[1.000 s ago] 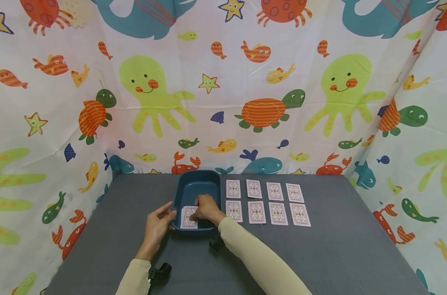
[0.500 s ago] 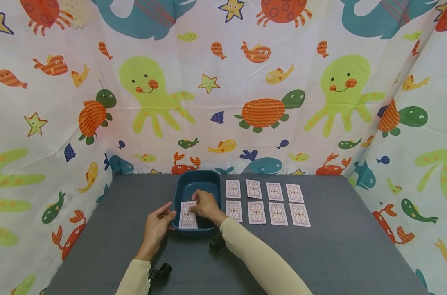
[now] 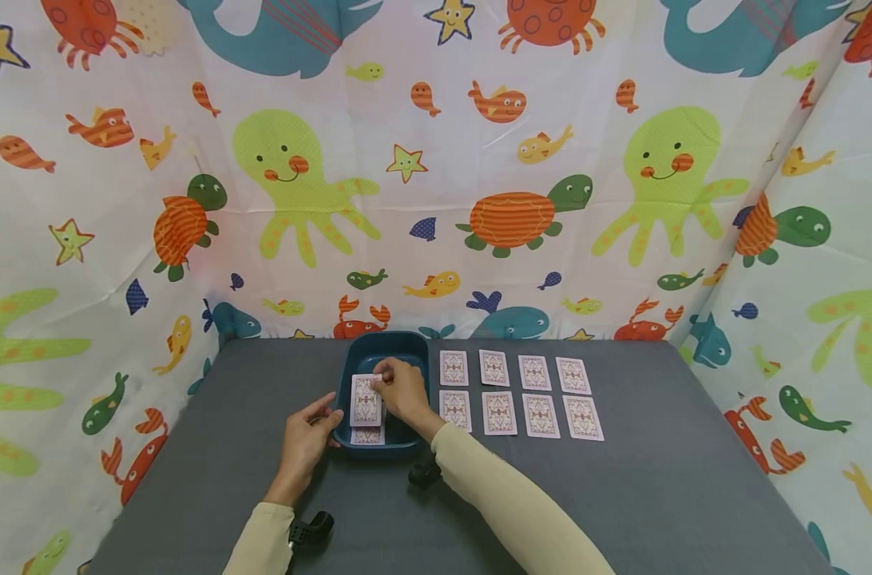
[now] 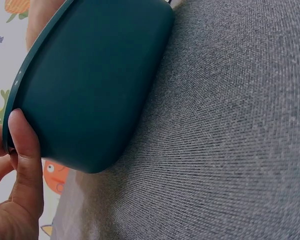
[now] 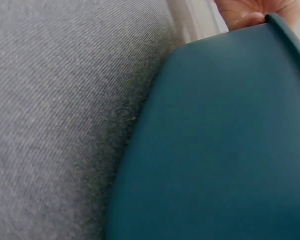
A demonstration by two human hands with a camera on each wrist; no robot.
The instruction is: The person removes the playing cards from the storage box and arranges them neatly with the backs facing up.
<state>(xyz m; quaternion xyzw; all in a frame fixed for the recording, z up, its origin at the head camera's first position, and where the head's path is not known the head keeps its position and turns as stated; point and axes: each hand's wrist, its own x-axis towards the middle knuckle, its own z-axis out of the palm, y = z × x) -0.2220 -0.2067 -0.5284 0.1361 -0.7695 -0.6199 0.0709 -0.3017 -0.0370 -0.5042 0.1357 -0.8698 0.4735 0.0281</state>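
Observation:
A dark teal plastic bin sits on the grey table in the head view. At its left rim, my left hand grips the edge; the left wrist view shows the thumb against the outer wall. My right hand reaches over the bin and pinches the right edge of a face-down playing card. Below that card, a stack of cards peeks out at the front of the bin. The right wrist view is filled mostly by the bin's outer wall, with the right hand out of sight there.
Right of the bin, face-down cards lie in two rows on the table, among them a near-row card and a far-row card. A curtain printed with sea animals rises behind the grey tabletop.
The right hand has drawn the top card off the stack, away toward the far side of the bin, exposing the stack's front part. The left hand has kept its place on the rim.

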